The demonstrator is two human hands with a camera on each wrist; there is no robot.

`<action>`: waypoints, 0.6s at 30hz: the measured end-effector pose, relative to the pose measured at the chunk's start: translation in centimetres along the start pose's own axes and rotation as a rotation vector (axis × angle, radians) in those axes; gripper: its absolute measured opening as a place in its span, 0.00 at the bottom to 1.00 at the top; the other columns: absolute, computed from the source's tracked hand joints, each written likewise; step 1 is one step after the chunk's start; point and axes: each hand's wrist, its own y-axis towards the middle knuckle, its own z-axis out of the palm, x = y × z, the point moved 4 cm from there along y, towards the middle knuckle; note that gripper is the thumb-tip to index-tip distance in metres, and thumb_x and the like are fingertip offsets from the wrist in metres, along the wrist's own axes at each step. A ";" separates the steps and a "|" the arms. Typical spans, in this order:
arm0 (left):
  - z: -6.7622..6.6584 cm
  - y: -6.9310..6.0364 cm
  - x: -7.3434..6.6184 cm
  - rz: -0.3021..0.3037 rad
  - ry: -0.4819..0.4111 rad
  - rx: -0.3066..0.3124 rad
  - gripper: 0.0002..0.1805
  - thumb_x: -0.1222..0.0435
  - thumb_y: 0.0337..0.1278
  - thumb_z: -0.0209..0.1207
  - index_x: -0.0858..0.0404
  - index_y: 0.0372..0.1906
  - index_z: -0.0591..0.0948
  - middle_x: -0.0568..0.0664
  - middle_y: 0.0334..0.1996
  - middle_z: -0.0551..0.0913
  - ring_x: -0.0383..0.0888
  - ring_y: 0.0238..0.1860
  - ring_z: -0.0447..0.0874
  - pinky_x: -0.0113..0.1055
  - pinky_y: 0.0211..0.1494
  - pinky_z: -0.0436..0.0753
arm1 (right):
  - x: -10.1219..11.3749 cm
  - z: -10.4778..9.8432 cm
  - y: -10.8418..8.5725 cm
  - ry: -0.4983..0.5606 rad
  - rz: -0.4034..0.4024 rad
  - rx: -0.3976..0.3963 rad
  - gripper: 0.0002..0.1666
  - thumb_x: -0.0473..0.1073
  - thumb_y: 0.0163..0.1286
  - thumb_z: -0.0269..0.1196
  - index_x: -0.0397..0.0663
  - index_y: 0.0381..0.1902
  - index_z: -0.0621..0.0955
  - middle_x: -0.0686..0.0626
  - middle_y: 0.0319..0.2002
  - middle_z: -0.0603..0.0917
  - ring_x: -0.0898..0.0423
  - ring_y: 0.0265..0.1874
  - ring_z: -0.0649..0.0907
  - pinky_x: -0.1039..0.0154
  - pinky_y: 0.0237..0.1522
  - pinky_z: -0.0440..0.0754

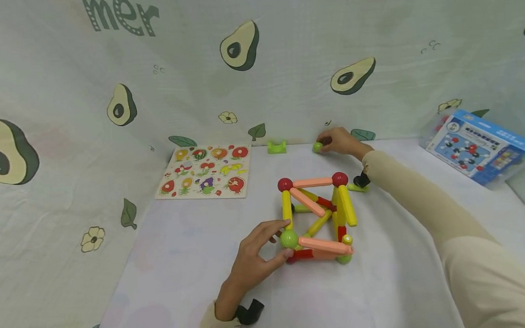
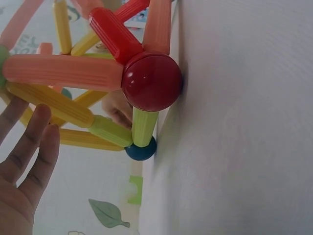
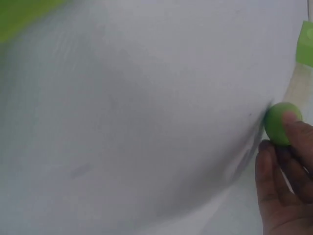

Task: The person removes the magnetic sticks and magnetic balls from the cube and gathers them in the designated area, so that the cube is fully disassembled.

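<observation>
At the table's back edge, the right hand pinches a small green ball; the right wrist view shows thumb and fingers of this hand around the ball. A frame of yellow, red and salmon sticks with red and green balls stands mid-table. Beside its near left corner, the left hand has fingertips and thumb at a green ball. In the left wrist view the fingers of the left hand are spread next to the sticks, near a red ball.
A fruit puzzle board lies at the back left. Behind the frame is a green block. A light green piece lies under the right forearm. At the right, a blue box stands in clear plastic.
</observation>
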 end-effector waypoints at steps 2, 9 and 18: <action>0.0 0.0 0.0 0.000 0.000 0.000 0.31 0.59 0.60 0.69 0.51 0.68 0.74 0.44 0.59 0.78 0.39 0.50 0.78 0.35 0.46 0.84 | 0.2 -0.3 0.0 -0.015 -0.005 0.004 0.25 0.35 0.63 0.71 0.32 0.56 0.80 0.35 0.51 0.82 0.40 0.52 0.80 0.45 0.57 0.78; -0.2 -0.1 -0.1 0.010 -0.006 0.000 0.33 0.62 0.58 0.71 0.52 0.68 0.74 0.45 0.59 0.78 0.39 0.50 0.78 0.35 0.46 0.84 | 1.8 -2.8 -2.3 0.009 0.027 -0.077 0.24 0.38 0.66 0.69 0.31 0.56 0.79 0.34 0.51 0.82 0.40 0.52 0.80 0.44 0.55 0.78; -0.2 0.0 -0.2 0.020 -0.017 -0.001 0.36 0.66 0.53 0.72 0.53 0.69 0.73 0.46 0.59 0.77 0.40 0.50 0.78 0.38 0.45 0.85 | 5.3 -3.5 -10.0 0.017 -0.017 -0.096 0.17 0.41 0.71 0.66 0.39 0.54 0.82 0.42 0.48 0.84 0.47 0.48 0.81 0.46 0.55 0.80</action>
